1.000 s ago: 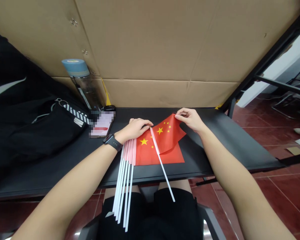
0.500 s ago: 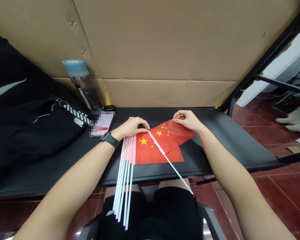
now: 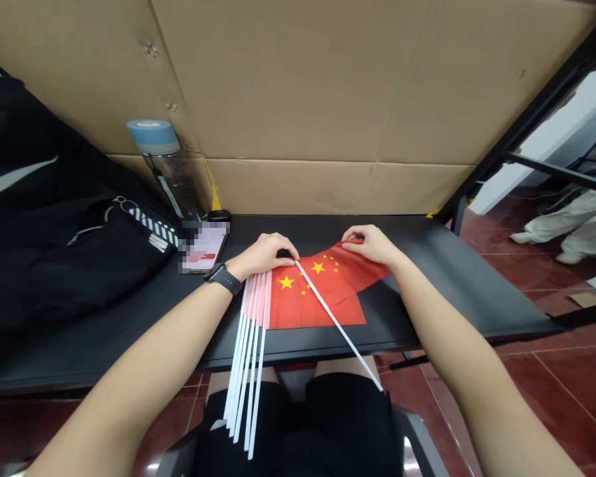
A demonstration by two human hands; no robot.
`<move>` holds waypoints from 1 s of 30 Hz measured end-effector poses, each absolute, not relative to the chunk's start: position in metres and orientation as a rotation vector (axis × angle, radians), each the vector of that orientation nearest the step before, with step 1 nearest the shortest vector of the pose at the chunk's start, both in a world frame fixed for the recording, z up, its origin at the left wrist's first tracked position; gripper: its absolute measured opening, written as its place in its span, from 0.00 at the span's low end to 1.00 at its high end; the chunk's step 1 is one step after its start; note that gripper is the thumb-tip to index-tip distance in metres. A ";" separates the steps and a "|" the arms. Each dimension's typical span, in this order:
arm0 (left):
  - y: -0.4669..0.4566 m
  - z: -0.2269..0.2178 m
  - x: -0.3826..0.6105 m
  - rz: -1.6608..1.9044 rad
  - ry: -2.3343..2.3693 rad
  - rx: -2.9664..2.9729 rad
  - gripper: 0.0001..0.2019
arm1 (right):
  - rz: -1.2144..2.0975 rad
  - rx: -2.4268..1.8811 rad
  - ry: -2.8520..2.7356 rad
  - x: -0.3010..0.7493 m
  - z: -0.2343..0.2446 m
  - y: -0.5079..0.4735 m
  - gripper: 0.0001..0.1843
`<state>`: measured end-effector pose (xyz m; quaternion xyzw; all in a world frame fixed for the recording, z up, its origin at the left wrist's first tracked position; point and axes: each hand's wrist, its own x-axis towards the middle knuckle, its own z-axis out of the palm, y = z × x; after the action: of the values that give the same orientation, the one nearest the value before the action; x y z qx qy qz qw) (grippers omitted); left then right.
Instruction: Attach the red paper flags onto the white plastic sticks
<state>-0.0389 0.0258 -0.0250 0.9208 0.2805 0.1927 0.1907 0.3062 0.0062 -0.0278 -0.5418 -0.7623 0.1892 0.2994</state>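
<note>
My left hand point(image 3: 270, 253) pinches the top end of a white flag stick point(image 3: 350, 343) that slants down to the right past the table edge. Its red flag point(image 3: 340, 281) with yellow stars spreads to the right. At that cloth's upper edge, my right hand point(image 3: 367, 244) has thumb and fingers closed on it. Beneath lies a stack of red flags point(image 3: 317, 315), their pink-white sleeves lined up on the left. Several white sticks point(image 3: 245, 384) from the stack fan out over the front edge. A dark watch point(image 3: 223, 277) is on my left wrist.
The black table point(image 3: 457, 291) runs across the view against a cardboard wall point(image 3: 298, 99). To the left stand a black bag point(image 3: 54, 232), a blue-capped bottle point(image 3: 171, 175) and a phone point(image 3: 203, 248). A person's light trousers point(image 3: 583, 218) show at far right.
My right hand has shifted slightly, and the cloth's upper edge now bunches at its fingers. The held stick has turned a little. At far right the person's legs have moved left.
</note>
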 end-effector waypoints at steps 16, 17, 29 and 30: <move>0.019 -0.032 -0.029 0.585 0.896 2.720 0.06 | 0.120 -1.294 -2.481 0.225 -0.016 -0.050 0.22; 0.020 -0.032 -0.029 0.598 0.894 2.727 0.06 | 0.108 -1.279 -2.515 0.222 -0.017 -0.052 0.22; 0.028 -0.026 -0.040 0.675 0.958 2.672 0.07 | 0.130 -1.255 -2.519 0.221 -0.022 -0.048 0.16; 0.031 -0.026 -0.043 0.692 0.977 2.678 0.07 | 0.137 -1.257 -2.518 0.221 -0.022 -0.048 0.16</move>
<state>-0.0428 0.0305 -0.0262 0.9080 0.3314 0.2345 0.1039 0.2209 -0.0484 -0.0218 -0.4404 -0.8819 0.0478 0.1612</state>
